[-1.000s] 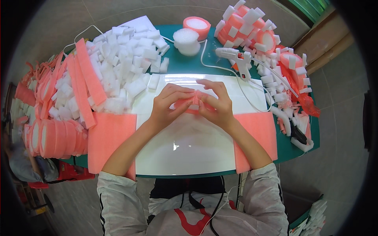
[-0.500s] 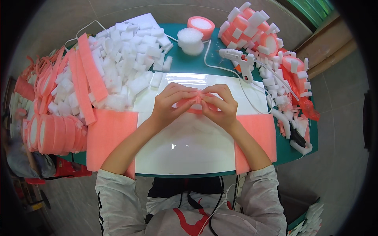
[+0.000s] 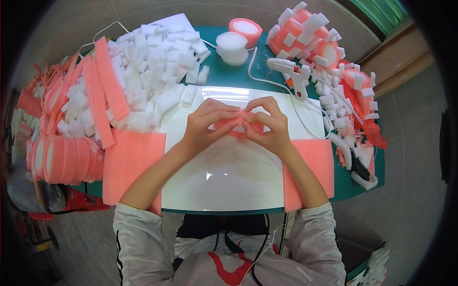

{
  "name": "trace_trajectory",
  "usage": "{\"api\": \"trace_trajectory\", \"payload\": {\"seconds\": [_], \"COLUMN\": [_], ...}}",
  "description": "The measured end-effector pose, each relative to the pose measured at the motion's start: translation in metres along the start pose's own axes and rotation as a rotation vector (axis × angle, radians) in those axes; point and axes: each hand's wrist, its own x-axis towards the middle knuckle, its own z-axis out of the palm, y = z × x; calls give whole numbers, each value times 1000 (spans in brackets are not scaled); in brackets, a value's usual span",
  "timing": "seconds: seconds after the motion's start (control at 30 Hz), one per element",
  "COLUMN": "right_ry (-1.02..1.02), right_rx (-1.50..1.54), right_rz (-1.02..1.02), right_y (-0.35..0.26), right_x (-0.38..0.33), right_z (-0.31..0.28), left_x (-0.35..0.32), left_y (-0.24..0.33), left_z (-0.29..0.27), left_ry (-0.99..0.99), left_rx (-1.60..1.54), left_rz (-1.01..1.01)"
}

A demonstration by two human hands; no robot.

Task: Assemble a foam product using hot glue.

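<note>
Both hands meet over the white board (image 3: 222,178), pinching a pink foam strip (image 3: 234,134) between thumbs and fingertips. My left hand (image 3: 208,120) is closed on its left side. My right hand (image 3: 268,124) grips the right side, with the fingertips of both hands almost touching. The strip looks bent into a loop, and much of it is hidden behind the fingers. Beyond my right hand, a white glue gun (image 3: 295,76) lies on the green table.
White foam blocks (image 3: 167,55) are heaped at the back left. Pink foam strips (image 3: 102,90) lie over them, and pink-wrapped foam rounds (image 3: 67,159) stand at the left. Studded pink foam pieces (image 3: 305,35) are piled back right. Pink sheets (image 3: 131,164) flank the board; black-handled scissors (image 3: 360,168) lie at right.
My right hand's fingers have shifted slightly upward on the pink foam strip. My left hand keeps its pinch, and the whole view has moved a little.
</note>
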Motion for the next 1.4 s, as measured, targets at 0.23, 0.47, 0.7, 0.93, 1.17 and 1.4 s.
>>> {"api": "trace_trajectory", "payload": {"seconds": [0.23, 0.47, 0.7, 0.93, 1.17, 1.4], "right_ry": [17, 38, 45, 52, 54, 32], "right_rx": [-96, -84, -29, 7, 19, 55], "right_rz": [-57, -77, -49, -41, -30, 35], "right_y": [-5, -2, 0, 1, 1, -2], "right_x": [1, -1, -4, -5, -5, -3], "right_z": [2, 5, 8, 10, 10, 6], "left_x": [1, -1, -1, -2, -3, 0], "left_y": [1, 1, -1, -1, -1, 0], "left_z": [0, 1, 1, 1, 1, 1], "left_ry": [6, 5, -3, -10, -9, -16], "left_rx": [8, 4, 3, -9, -13, -13], "left_rz": [18, 1, 5, -13, -20, -26]}}
